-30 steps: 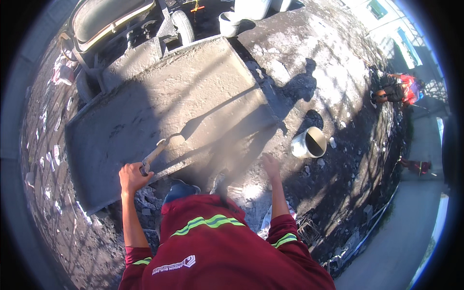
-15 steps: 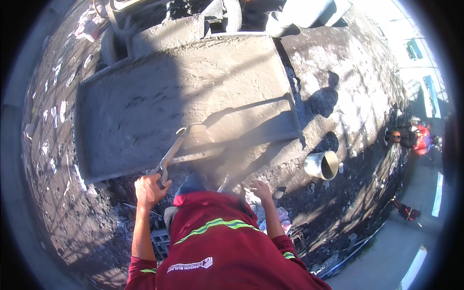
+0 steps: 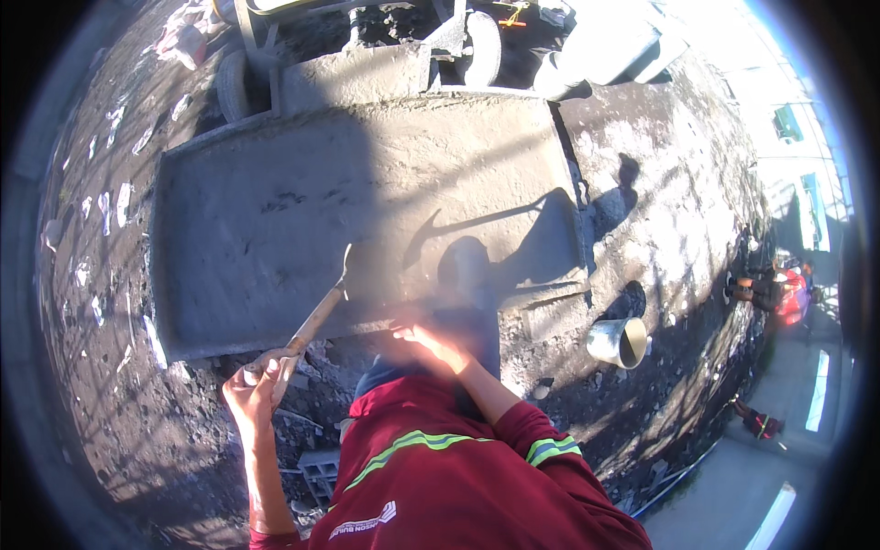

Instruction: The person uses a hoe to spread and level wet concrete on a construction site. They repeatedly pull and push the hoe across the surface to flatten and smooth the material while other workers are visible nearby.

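My left hand [image 3: 252, 390] is closed around the grip end of a long-handled shovel [image 3: 317, 317]. The shovel slants up and to the right. Its thin blade, seen nearly edge-on, is over the near part of a wide, shallow mixing trough [image 3: 163, 229] coated with grey wet mortar [image 3: 275, 174]. I cannot tell whether the blade touches the mortar. My right hand [image 3: 429, 344] is in front of my waist, near the trough's front edge, apart from the shovel. Motion smears its fingers. My jeans-clad leg [image 3: 477, 275] reaches forward at the trough's near edge.
A metal bucket [image 3: 616, 343] lies tipped right of the trough. Behind it are wheels [image 3: 481, 50] of a cart and pale drums [image 3: 605, 41]. A concrete block [image 3: 321, 472] lies by my left side. Two people [image 3: 793, 293] are far right. Rubble litters the ground.
My left hand has moved left and nearer with the shovel. My right hand has swung left and forward across my waist. One leg has come forward. The whole view has shifted slightly.
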`<action>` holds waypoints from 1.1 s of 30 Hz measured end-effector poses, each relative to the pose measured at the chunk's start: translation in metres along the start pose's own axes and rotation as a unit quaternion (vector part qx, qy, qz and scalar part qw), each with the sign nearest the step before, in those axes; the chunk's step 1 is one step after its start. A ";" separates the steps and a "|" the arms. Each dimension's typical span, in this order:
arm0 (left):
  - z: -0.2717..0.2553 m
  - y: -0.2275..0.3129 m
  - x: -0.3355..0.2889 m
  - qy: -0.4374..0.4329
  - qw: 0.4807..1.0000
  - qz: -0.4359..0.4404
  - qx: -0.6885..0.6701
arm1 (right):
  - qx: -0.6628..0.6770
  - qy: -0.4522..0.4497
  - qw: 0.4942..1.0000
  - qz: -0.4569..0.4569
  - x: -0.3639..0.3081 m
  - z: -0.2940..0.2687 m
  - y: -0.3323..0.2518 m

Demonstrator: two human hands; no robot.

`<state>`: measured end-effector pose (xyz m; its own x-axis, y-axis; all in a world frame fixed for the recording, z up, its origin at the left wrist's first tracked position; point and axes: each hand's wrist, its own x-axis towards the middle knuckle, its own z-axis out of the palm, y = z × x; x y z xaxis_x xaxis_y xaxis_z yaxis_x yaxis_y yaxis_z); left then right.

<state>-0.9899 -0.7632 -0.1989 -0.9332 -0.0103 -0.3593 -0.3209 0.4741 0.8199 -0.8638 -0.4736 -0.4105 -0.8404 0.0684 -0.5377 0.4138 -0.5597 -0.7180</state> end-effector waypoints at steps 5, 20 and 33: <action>-0.026 0.041 -0.009 -0.002 0.989 0.107 0.105 | -0.012 -0.125 0.975 0.181 0.099 0.053 0.013; -0.038 0.028 0.217 0.309 0.872 0.093 0.368 | 0.566 0.068 0.810 0.139 0.547 0.060 -0.039; 0.361 -0.022 0.670 0.222 0.941 -0.252 -0.035 | 0.433 0.315 0.840 0.092 0.926 -0.308 -0.091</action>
<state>-1.5497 -0.4627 -0.6186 -0.6301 -0.5924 -0.5021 -0.7368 0.2519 0.6274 -1.5714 -0.1056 -0.9792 -0.3261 0.1858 -0.9269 -0.1219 -0.9806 -0.1536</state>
